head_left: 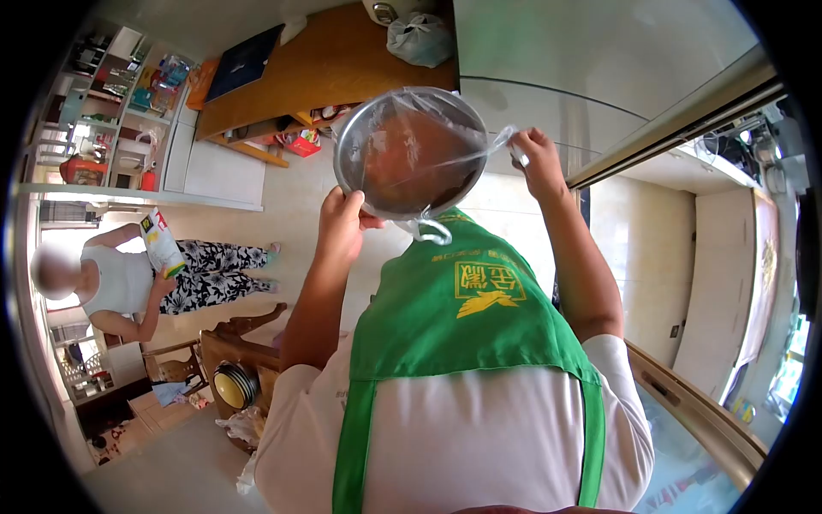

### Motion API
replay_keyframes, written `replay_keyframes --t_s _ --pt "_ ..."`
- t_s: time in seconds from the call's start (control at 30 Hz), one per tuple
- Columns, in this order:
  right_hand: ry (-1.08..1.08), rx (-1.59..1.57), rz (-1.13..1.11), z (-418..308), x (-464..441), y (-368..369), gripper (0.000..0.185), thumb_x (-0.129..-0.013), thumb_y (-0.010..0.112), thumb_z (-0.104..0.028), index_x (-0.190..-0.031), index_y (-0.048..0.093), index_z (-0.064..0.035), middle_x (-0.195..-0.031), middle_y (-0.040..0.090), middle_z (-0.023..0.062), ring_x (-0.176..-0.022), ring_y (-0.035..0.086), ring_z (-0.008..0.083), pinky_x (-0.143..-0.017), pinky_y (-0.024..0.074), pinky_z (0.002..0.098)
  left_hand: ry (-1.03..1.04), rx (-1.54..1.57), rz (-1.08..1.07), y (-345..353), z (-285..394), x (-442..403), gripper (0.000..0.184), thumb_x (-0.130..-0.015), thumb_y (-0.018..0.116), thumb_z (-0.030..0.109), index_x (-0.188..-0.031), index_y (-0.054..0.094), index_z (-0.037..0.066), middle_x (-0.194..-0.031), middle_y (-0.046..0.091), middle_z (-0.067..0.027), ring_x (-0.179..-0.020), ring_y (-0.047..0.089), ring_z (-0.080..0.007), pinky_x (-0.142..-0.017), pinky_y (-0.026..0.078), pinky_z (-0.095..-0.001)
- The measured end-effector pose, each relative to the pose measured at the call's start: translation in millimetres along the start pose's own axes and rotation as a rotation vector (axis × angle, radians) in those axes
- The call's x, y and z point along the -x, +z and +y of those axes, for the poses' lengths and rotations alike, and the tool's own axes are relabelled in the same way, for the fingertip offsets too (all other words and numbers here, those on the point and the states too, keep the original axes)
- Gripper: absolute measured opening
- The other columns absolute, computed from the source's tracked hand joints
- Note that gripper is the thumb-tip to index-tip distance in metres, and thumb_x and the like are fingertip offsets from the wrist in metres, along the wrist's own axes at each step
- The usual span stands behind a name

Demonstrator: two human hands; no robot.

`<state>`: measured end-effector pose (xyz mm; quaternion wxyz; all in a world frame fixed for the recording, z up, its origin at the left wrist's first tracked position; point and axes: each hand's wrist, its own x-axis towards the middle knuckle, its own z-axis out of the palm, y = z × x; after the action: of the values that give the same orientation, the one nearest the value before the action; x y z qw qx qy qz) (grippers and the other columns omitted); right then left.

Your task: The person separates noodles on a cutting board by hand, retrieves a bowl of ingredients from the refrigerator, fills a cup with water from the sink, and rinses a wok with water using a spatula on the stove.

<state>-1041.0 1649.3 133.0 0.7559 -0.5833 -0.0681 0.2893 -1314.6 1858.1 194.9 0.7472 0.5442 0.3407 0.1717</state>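
A round metal bowl [473,118] with reddish-brown contents is held out in front of my green apron [428,334]. Clear plastic film [419,154] lies over its top, stretched toward the right and bunched into a twist there. My left hand [342,221] is closed on the bowl's near left rim, thumb on top. That bunched end of the plastic is pinched by my right hand [535,161], which is off the bowl's right side. A white twisted piece of plastic hangs at the near rim, above the apron. The contents' exact kind cannot be made out through the film.
A wooden table [334,60] carries a tied plastic bag [419,39] and a dark flat folder [246,62]. On the left another person [120,274] holds a colourful packet [161,242]. A wooden cabinet [214,355] stands lower left; a sliding door frame [676,120] runs along the right.
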Motion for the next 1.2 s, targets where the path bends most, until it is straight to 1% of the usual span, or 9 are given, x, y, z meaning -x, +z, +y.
replay_keyframes --t_s 0.07,0.23,0.33,0.47,0.5,0.63,0.97,1.13,1.2 --pt "-0.058 0.167 0.068 4.5 -23.2 0.4 0.016 -0.088 0.065 -0.018 -0.082 0.058 -0.0051 -0.076 0.059 0.0007 -0.062 0.047 0.0076 -0.052 0.0366 0.0234 -0.013 -0.007 -0.027 7.7 -3.0 3.9 0.017 -0.094 0.047 0.013 -0.103 0.057 0.002 -0.088 0.065 -0.0084 -0.066 0.064 -0.0164 -0.053 0.054 -0.0269" --pt "-0.030 0.038 -0.041 21.7 -44.9 12.7 0.024 -0.092 0.065 -0.025 -0.085 0.059 -0.0025 -0.073 0.056 -0.0002 -0.063 0.049 0.0072 -0.054 0.0384 0.0235 -0.052 0.018 -0.007 21.2 -4.6 1.7 0.016 -0.094 0.049 0.013 -0.103 0.056 0.002 -0.087 0.064 -0.0084 -0.068 0.064 -0.0170 -0.055 0.055 -0.0278" --pt "-0.137 -0.011 0.222 25.4 -12.9 -2.4 0.025 -0.095 0.061 -0.028 -0.086 0.055 -0.0051 -0.073 0.053 -0.0019 -0.062 0.046 0.0059 -0.055 0.0385 0.0222 -0.019 0.033 0.053 26.3 -12.6 0.6 0.016 -0.094 0.049 0.013 -0.104 0.055 0.002 -0.088 0.065 -0.0086 -0.068 0.064 -0.0175 -0.055 0.055 -0.0282" --pt "0.017 -0.066 -0.035 17.8 59.2 -27.6 0.027 -0.099 0.056 -0.030 -0.085 0.055 -0.0063 -0.074 0.056 0.0018 -0.061 0.051 0.0091 -0.057 0.0426 0.0233 0.011 0.061 0.060 28.4 -21.4 -5.2 0.019 -0.095 0.046 0.012 -0.104 0.053 -0.002 -0.088 0.065 -0.0125 -0.065 0.065 -0.0197 -0.057 0.057 -0.0305" --pt "0.061 -0.124 -0.097 21.1 69.7 -23.7 0.026 -0.100 0.054 -0.029 -0.092 0.056 -0.0043 -0.082 0.059 0.0042 -0.069 0.059 0.0129 -0.061 0.0477 0.0256 0.016 0.070 0.050 28.0 -22.9 -6.9 0.018 -0.095 0.046 0.013 -0.104 0.053 -0.001 -0.088 0.065 -0.0125 -0.065 0.065 -0.0195 -0.056 0.057 -0.0305" --pt "0.125 -0.045 -0.187 -6.4 86.8 25.6 0.024 -0.100 0.055 -0.028 -0.108 0.056 -0.0050 -0.097 0.060 0.0033 -0.095 0.062 0.0157 -0.080 0.0522 0.0315 0.000 0.103 0.022 28.2 -31.5 -12.5 0.018 -0.096 0.044 0.013 -0.105 0.051 -0.001 -0.087 0.065 -0.0125 -0.066 0.065 -0.0193 -0.056 0.057 -0.0305" --pt "0.303 -0.169 -0.198 6.7 49.3 25.0 0.017 -0.094 0.062 -0.013 -0.082 0.050 -0.0117 -0.092 0.061 0.0015 -0.088 0.064 0.0163 -0.081 0.0588 0.0399 -0.067 0.130 -0.004 32.4 -59.1 -16.3 0.018 -0.099 0.046 0.016 -0.107 0.051 0.002 -0.093 0.065 -0.0107 -0.069 0.066 -0.0195 -0.054 0.056 -0.0301" --pt "0.350 -0.142 -0.177 8.0 19.3 30.6 0.017 -0.094 0.060 -0.010 -0.080 0.051 -0.0127 -0.089 0.062 0.0003 -0.085 0.065 0.0165 -0.077 0.0593 0.0376 -0.185 -0.134 0.107 5.0 -49.9 -54.2 0.053 -0.099 0.040 0.051 -0.116 0.051 0.002 -0.101 0.066 -0.0093 -0.078 0.067 -0.0185 -0.056 0.055 -0.0307" --pt "0.368 -0.127 -0.185 11.3 10.3 40.7 0.016 -0.094 0.059 -0.010 -0.081 0.051 -0.0132 -0.088 0.061 -0.0003 -0.085 0.064 0.0157 -0.075 0.0598 0.0368 -0.089 -0.140 0.198 -5.0 -38.0 -82.3 0.052 -0.100 0.040 0.049 -0.118 0.050 0.002 -0.094 0.064 -0.0089 -0.070 0.064 -0.0174 -0.051 0.052 -0.0289"
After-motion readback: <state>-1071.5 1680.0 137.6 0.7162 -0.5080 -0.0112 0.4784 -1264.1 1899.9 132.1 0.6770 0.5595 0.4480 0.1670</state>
